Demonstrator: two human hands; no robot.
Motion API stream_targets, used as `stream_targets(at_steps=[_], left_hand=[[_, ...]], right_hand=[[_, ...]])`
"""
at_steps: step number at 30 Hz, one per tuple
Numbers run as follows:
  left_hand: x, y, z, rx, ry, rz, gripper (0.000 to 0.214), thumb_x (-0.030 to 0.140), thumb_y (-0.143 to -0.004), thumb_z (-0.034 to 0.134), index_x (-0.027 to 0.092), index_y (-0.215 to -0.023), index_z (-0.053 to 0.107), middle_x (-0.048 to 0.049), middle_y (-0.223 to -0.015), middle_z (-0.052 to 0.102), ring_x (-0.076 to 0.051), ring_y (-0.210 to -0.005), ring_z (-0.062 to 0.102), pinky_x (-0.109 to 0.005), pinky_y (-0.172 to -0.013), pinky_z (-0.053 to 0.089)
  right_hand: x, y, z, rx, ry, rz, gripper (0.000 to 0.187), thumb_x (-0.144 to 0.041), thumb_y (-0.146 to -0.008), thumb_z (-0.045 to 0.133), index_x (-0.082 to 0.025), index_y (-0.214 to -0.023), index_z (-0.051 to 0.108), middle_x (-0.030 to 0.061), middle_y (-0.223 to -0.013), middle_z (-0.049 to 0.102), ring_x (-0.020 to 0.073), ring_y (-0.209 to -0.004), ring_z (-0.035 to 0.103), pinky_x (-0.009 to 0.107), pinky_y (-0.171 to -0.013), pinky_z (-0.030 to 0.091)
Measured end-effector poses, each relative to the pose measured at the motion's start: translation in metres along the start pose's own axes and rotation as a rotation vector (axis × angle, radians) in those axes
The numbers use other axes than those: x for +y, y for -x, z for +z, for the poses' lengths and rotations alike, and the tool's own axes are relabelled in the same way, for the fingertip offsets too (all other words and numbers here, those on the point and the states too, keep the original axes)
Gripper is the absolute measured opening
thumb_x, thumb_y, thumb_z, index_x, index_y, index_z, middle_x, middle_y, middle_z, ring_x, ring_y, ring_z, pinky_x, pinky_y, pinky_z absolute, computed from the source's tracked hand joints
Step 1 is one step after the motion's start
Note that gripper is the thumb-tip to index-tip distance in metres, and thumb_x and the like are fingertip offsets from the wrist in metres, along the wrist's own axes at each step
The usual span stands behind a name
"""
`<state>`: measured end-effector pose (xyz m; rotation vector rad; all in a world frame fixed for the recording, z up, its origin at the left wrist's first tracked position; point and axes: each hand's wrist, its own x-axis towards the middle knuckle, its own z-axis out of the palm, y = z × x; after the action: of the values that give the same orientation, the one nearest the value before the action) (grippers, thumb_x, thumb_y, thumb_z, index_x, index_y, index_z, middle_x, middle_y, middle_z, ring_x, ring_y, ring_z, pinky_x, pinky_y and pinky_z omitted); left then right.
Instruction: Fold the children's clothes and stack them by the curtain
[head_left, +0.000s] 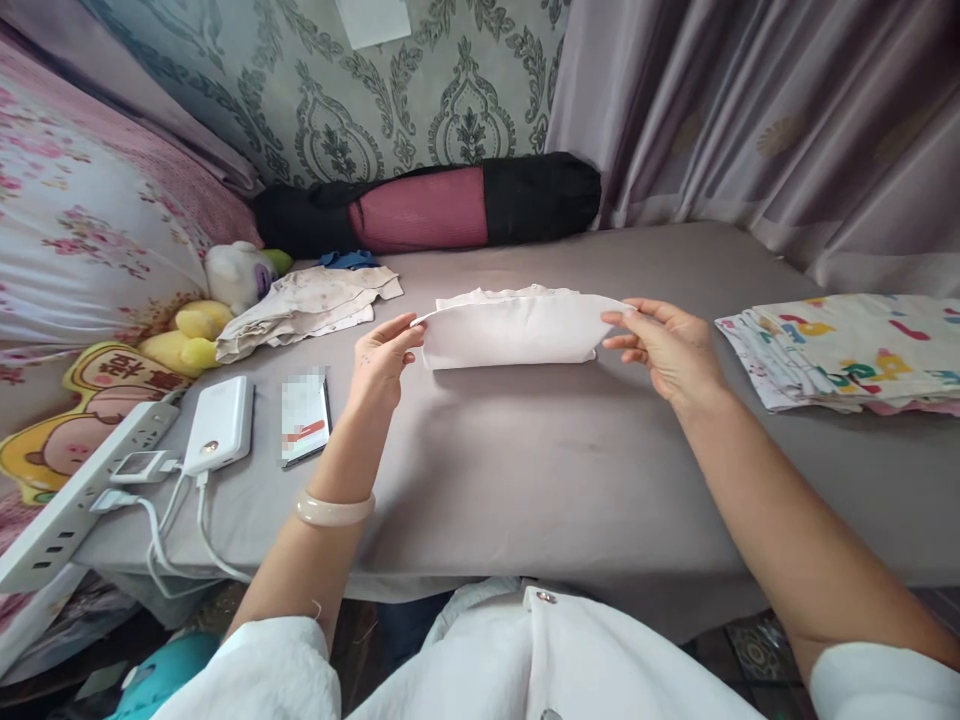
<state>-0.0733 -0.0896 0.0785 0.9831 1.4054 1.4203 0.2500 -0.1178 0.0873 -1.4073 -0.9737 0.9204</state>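
Observation:
A pale pinkish-white cloth (514, 332), which looks like a partly folded garment, stretches between my two hands above the grey-brown covered surface. Its left corner is pinched by my left hand (386, 355), between thumb and fingers. At the opposite corner, my right hand (664, 345) grips the edge the same way. The upper edge is held taut and slightly raised, while more of the cloth shows behind it. What lies underneath the cloth is hidden.
To the right is a stack of folded patterned cloths (862, 350). A crumpled beige garment (315, 305) lies at left, near plush toys (236, 275). A phone (305, 420), a white power bank (221, 425) and a power strip (82, 500) with cables sit front left. A black-and-pink bag (427, 208) lies along the wall.

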Motion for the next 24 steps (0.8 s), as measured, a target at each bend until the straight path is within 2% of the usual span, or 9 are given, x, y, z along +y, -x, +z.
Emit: stream_targets(at_steps=[2,4,8,11,18,24], left_hand=[[0.0,-0.006,0.003,0.006,0.001,0.016,0.056,0.034,-0.055,0.08,0.014,-0.106,0.071,-0.0097,-0.104,0.073,-0.015,-0.083,0.066,-0.022,-0.063,0.043],[-0.001,-0.014,0.007,0.006,0.006,0.041,0.056,0.035,-0.057,0.078,0.015,-0.109,0.071,-0.0101,-0.107,0.072,-0.016,-0.085,0.066,-0.022,-0.065,0.044],[-0.004,-0.029,0.015,-0.019,0.003,0.063,0.057,0.037,-0.059,0.076,0.015,-0.111,0.069,-0.011,-0.112,0.071,-0.016,-0.088,0.067,-0.022,-0.067,0.047],[-0.009,-0.039,0.022,-0.03,-0.017,0.055,0.057,0.036,-0.061,0.074,0.015,-0.114,0.067,-0.0122,-0.117,0.07,-0.017,-0.09,0.067,-0.023,-0.068,0.048],[-0.025,-0.06,0.039,-0.034,-0.045,0.018,0.05,0.038,-0.074,0.071,0.012,-0.116,0.064,-0.0137,-0.114,0.069,-0.018,-0.092,0.067,-0.024,-0.068,0.053],[-0.032,-0.074,0.057,-0.072,-0.011,-0.013,0.049,0.05,-0.074,0.075,0.011,-0.102,0.067,-0.0103,-0.099,0.067,-0.019,-0.094,0.065,-0.029,-0.079,0.056]], right_hand=[[-0.001,-0.005,0.008,-0.044,-0.02,-0.039,0.034,-0.037,-0.08,0.07,-0.024,-0.111,0.063,0.0079,-0.116,0.071,0.0187,-0.086,0.072,0.023,-0.055,0.058],[-0.002,-0.009,0.016,-0.096,-0.027,-0.067,0.039,-0.034,-0.082,0.066,-0.026,-0.12,0.06,0.0075,-0.128,0.066,0.0225,-0.107,0.068,0.03,-0.071,0.061],[0.0,-0.018,0.028,-0.161,-0.011,-0.07,0.05,-0.03,-0.085,0.059,-0.028,-0.134,0.053,0.0073,-0.146,0.053,0.0258,-0.134,0.049,0.043,-0.094,0.055],[0.004,-0.024,0.034,-0.183,-0.038,-0.032,0.058,-0.031,-0.085,0.058,-0.027,-0.142,0.046,0.009,-0.154,0.044,0.0244,-0.14,0.041,0.044,-0.105,0.048],[0.018,-0.042,0.045,-0.206,-0.065,0.069,0.068,-0.034,-0.084,0.053,-0.03,-0.149,0.034,0.007,-0.16,0.033,0.0221,-0.145,0.034,0.045,-0.11,0.042],[0.021,-0.054,0.056,-0.226,-0.168,0.178,0.076,-0.035,-0.086,0.05,-0.025,-0.155,0.019,0.0099,-0.164,0.022,0.0202,-0.149,0.023,0.043,-0.108,0.042]])
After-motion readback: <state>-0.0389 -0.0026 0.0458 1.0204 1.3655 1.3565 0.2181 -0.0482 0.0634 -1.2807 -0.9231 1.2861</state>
